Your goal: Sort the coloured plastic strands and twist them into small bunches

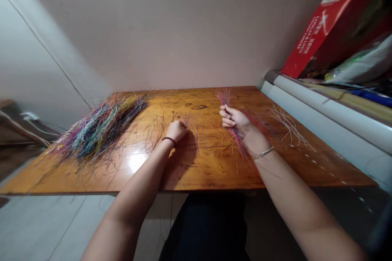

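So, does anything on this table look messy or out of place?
The pale strands look stray: they lie loose and crossed at the right, away from the big multicoloured bundle at the left, whose ends splay untidily. I see nothing clearly broken or spilled.

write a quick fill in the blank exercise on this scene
The right hand grips a bunch of mostly ____ strands.
The silver bangle is on the ____ arm.
The big multicolored pile lies toward the table's ____ side.
The box with white lettering is ____.

Missing words: pink; right; left; red
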The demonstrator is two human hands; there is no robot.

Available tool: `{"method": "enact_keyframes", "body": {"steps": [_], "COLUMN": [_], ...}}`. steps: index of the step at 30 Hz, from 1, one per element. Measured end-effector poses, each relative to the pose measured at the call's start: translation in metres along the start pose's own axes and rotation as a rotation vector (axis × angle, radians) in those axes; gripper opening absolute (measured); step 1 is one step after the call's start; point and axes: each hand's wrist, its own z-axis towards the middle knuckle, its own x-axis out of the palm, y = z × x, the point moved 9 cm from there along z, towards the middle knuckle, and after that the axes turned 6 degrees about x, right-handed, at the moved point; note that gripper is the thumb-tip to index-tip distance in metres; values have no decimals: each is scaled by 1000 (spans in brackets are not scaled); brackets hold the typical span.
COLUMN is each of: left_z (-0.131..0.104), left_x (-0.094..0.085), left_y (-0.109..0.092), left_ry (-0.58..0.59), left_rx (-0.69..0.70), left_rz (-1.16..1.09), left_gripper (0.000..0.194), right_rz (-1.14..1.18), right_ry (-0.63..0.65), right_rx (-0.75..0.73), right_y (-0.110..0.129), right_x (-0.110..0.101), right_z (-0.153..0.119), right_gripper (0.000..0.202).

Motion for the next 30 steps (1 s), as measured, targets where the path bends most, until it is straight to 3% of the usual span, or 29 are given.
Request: {"method": "enact_keyframes", "body": {"steps": [2,5,9,11,13,15,18,25,30], "left_z": [-1,-2,-5,-8,-14,-21,-30,-32,-28], "left_x": [-3,-10,-21,-12,2,15,24,20,24], "left_y": [2,-2,-28,-47,-67,-79,-88,-94,-90], "left_ry": [-15,-57,-193,-124,22,152,250,175,146], "left_rx": [-6,5,136,225,279,270,218,299,285], "left_rz": [33,26,-236,-459,-613,-694,-799,-787,-800], "left_gripper": [23,25,36,46,53,57,60,48,42], "right_rz": [-54,-68,-43,7,60,101,131,94,78], "right_ry": [1,-67,-91,-78,-81,-110,-159,-130,-109], "right_rx": [-51,-79,-110,-130,-147,-166,-155,-163,-162], "right_y": [-4,-19,-34,-34,-32,-29,-28,-27,-29], "right_x": [14,18,11,8,6,5,4,11,13], "right_z": [9,22,28,27,24,22,20,19,22], "right_gripper": [16,16,15,12,7,5,9,13,8]}}
